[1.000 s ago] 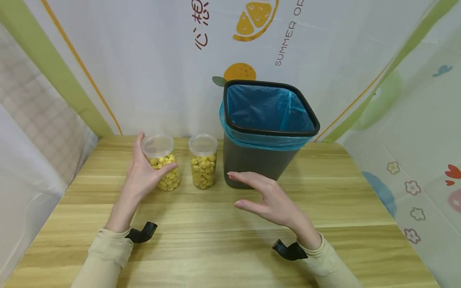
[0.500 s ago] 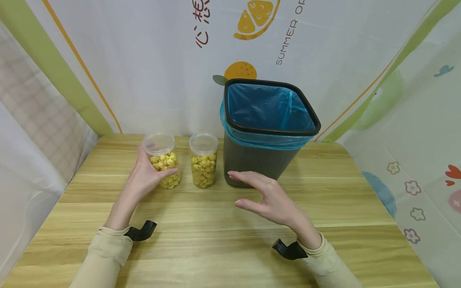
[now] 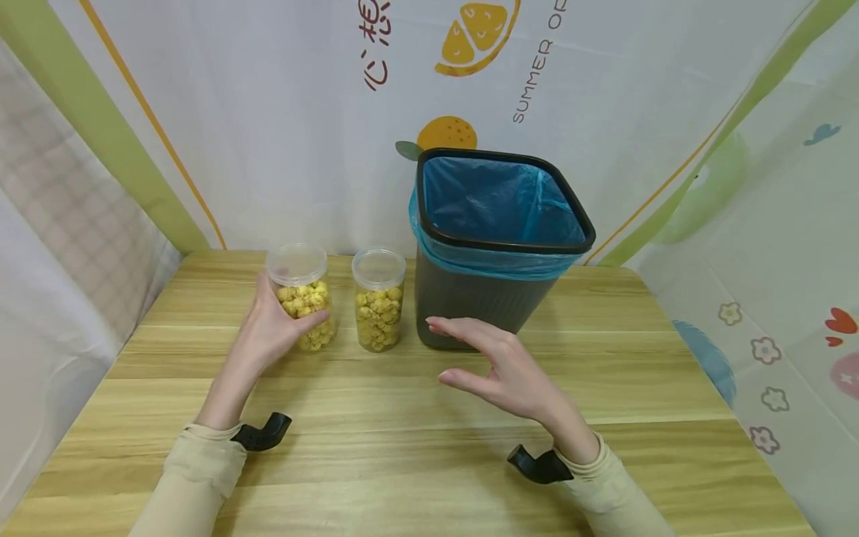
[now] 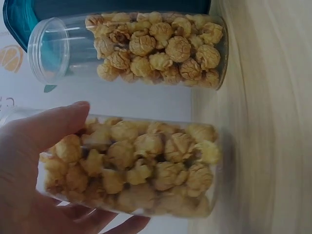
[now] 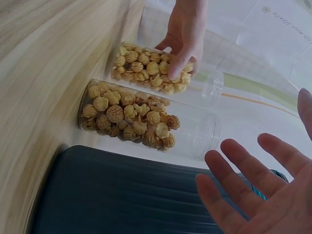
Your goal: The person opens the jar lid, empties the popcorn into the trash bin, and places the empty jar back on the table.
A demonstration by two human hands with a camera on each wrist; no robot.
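Note:
My left hand (image 3: 271, 321) grips a clear plastic jar of popcorn (image 3: 310, 302) at the left, its thumb on the near side and the other fingers round behind. In the left wrist view this jar (image 4: 141, 168) leans slightly; whether its base touches the tabletop I cannot tell. A second, similar popcorn jar (image 3: 379, 309) stands upright just to its right, apart from it, with a clear lid. My right hand (image 3: 499, 369) hovers in front of the bin, holding nothing. Its fingers (image 5: 243, 165) are spread and nearly straight in the right wrist view.
A dark grey bin (image 3: 470, 298) with a blue liner (image 3: 496, 198) stands right of the second jar, near the back. Wooden tabletop (image 3: 376, 447) lies below. A printed white curtain (image 3: 302, 112) hangs right behind the table.
The held jar has risen or tipped back slightly, its lid now a little higher in the head view. My left fingers have settled closer round it. The right hand stays almost still.

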